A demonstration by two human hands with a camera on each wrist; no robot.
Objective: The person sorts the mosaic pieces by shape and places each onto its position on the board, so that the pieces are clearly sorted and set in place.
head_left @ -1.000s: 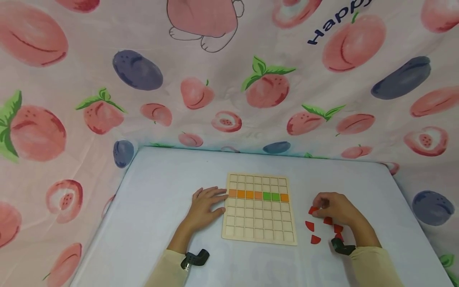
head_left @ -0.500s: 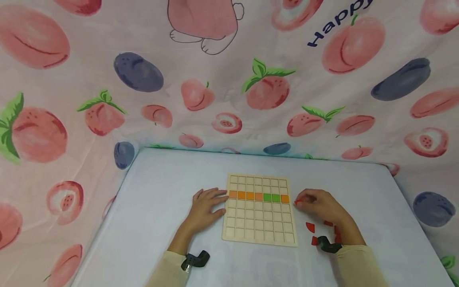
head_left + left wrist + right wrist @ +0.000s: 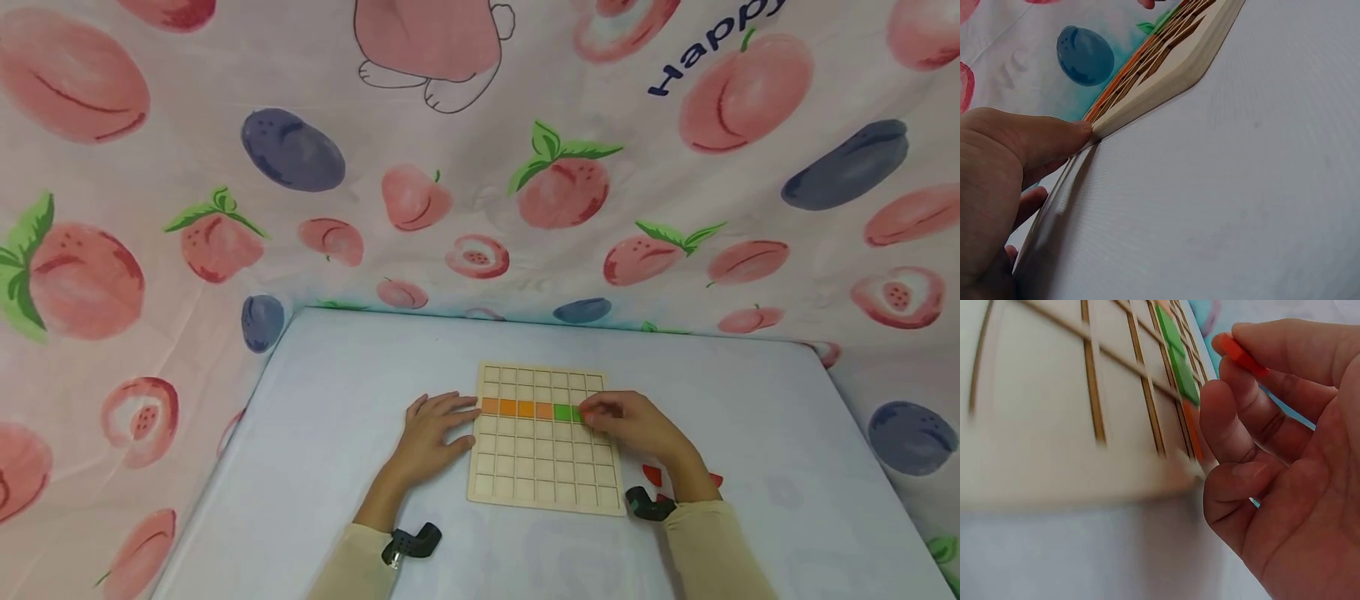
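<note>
One red piece (image 3: 1241, 356) pinched in right hand (image 3: 630, 425), over board (image 3: 525, 463) at 2 o'clock; left hand (image 3: 429, 429), fingers spread, touches 9 o'clock edge. I'd lower flat, clear of green tiles (image 3: 562, 413).

Head view: from above, forward and down; the farthest back, with the table (image 3: 360, 358) and grid board (image 3: 536, 467) low in the frame and printed cloth (image 3: 487, 154) filling the top.
Left wrist view: low, tilted, close by the board's left edge; left hand (image 3: 997, 194) at frame left.
Right wrist view: close, tilted, over the board's right edge; right hand (image 3: 1310, 481) at frame right.
Shared: board in all three; green tiles (image 3: 1185, 378) in head and right wrist views.
</note>
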